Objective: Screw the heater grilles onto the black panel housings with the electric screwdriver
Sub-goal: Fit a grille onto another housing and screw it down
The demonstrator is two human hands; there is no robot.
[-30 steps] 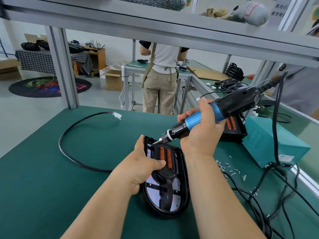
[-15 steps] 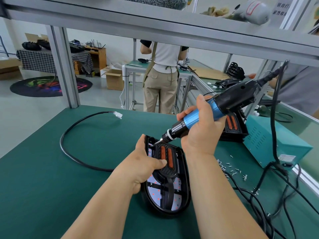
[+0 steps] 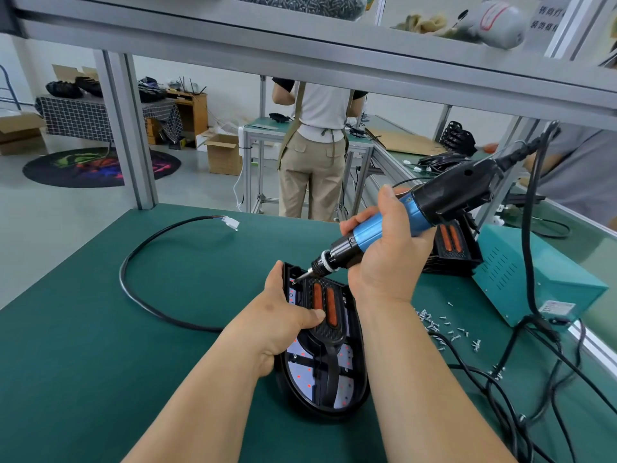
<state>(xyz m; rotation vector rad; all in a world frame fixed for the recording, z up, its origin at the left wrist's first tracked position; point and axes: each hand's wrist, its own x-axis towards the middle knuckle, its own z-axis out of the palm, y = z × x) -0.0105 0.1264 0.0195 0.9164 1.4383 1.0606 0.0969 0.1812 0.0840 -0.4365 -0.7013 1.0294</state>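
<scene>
Left hand [image 3: 283, 315]: grips the housing [image 3: 350, 392], thumb pressing the grille [image 3: 325, 315].
Right hand [image 3: 384, 252]: wrapped round the screwdriver [image 3: 400, 225], tip at the housing's top-left corner.
Housing: flat on the green mat [image 3: 100, 329].

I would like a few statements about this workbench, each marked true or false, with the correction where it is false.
1. The right hand grips the electric screwdriver. True.
2. The bit tip is at the near end of the black panel housing. False: it is at the far left corner.
3. The left hand holds the housing, thumb on the heater grille. True.
4. The loose screws lie left of the housing. False: they lie to its right, on the green mat.
5. The white connector is plugged into the housing. False: it lies free on the mat.
</scene>
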